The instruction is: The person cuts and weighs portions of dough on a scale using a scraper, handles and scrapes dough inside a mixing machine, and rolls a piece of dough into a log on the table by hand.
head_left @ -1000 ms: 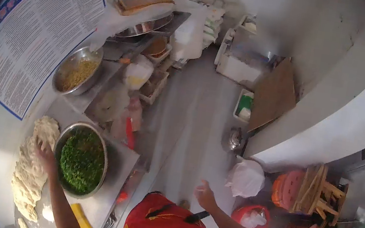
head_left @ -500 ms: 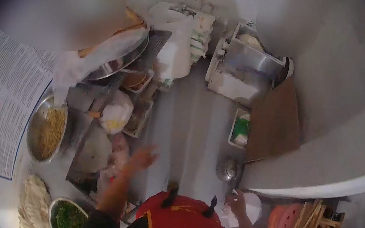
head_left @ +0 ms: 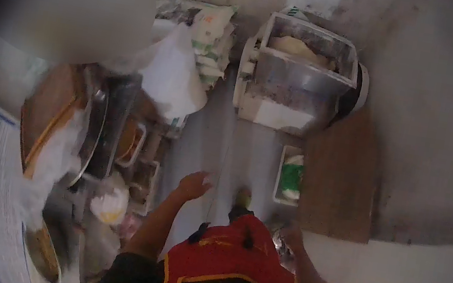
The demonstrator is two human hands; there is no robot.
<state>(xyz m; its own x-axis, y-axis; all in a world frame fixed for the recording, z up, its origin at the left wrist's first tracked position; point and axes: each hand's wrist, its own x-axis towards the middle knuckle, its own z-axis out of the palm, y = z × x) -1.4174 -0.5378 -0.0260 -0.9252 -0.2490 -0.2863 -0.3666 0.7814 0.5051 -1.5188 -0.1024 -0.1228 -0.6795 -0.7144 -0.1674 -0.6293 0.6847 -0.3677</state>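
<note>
Head view: the right hand [head_left: 294, 239] is blurred against a shiny metal object [head_left: 280, 246] on its left and near side — I cannot tell whether it grips or merely overlaps it, nor how the object's long axis runs. Well apart to the left, the left hand [head_left: 194, 185] hangs over the floor [head_left: 203, 138], fingers loosely bent, nothing visibly held.

This looks like a food-preparation kitchen, with a boxy metal machine [head_left: 301, 82] holding a pale dough-like mass [head_left: 297, 47] at upper right of centre and stacked sacks [head_left: 212, 50] at upper centre.
</note>
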